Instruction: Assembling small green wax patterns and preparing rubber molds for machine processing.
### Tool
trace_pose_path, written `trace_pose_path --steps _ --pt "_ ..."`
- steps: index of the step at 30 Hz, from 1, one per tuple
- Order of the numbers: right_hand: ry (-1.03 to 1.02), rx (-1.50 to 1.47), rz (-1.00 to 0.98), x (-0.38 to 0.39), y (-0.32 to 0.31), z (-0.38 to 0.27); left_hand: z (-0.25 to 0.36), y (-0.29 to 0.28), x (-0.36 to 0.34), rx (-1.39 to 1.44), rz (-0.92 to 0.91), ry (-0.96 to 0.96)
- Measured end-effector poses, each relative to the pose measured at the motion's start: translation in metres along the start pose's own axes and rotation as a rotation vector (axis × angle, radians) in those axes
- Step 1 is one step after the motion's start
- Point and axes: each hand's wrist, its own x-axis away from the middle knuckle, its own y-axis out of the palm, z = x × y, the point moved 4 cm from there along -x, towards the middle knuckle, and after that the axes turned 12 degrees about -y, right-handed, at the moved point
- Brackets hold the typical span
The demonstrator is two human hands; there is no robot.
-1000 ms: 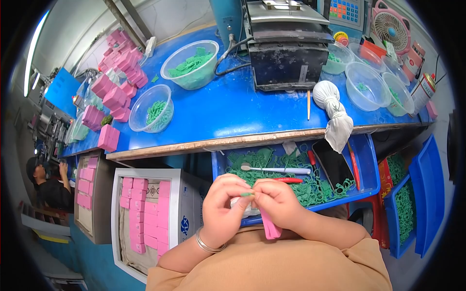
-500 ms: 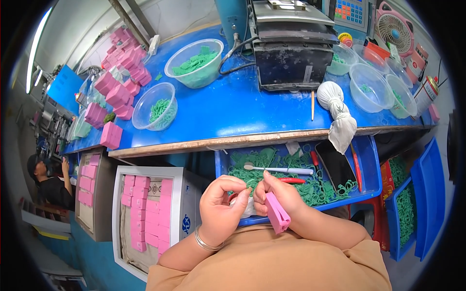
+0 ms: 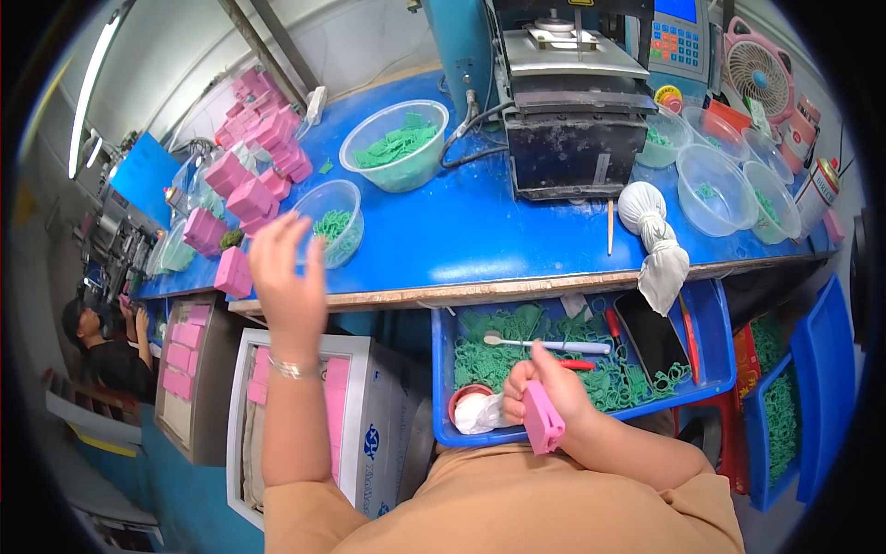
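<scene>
My left hand [image 3: 288,277] is raised at the table's front edge, in front of a clear plastic bowl [image 3: 343,205] of small green pieces. Its fingers are slightly blurred but spread apart, with nothing visible in them. Below, my right hand [image 3: 568,392] grips a pink rectangular block [image 3: 544,420] with a slit along its end, thumb pointing up. That hand hovers over the near edge of a blue tray [image 3: 443,379] filled with green rubbery bits [image 3: 480,360]. Beside it in the tray, a white cloth bundle [image 3: 478,414] rests in a round red container [image 3: 455,399].
A toothbrush [image 3: 554,346], a black phone [image 3: 652,334] and red-handled tools lie in the tray. Behind stand a black press [image 3: 577,138], a tied white cloth bag [image 3: 653,235] and several plastic bowls. Pink blocks [image 3: 251,198] pile up at left; another person [image 3: 111,355] sits beyond.
My left hand has left the pink block, moving up and left toward the bowl, its fingers opening from a pinch. The right hand still holds the block. The view has shifted slightly.
</scene>
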Motion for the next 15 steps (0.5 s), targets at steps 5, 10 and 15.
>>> trace_pose_path --steps 5,10,15 --pt "-0.151 -0.298 0.191 0.0 0.002 -0.015 0.111 -0.014 0.063 0.656 -0.619 0.115" --pt "-0.231 -0.181 -0.051 0.008 0.024 -0.016 0.12 -0.008 0.104 0.81 -0.596 -0.008" --pt "-0.683 0.764 -0.384 0.014 0.024 -0.044 0.106 -0.006 0.094 1.004 -0.809 -0.139"
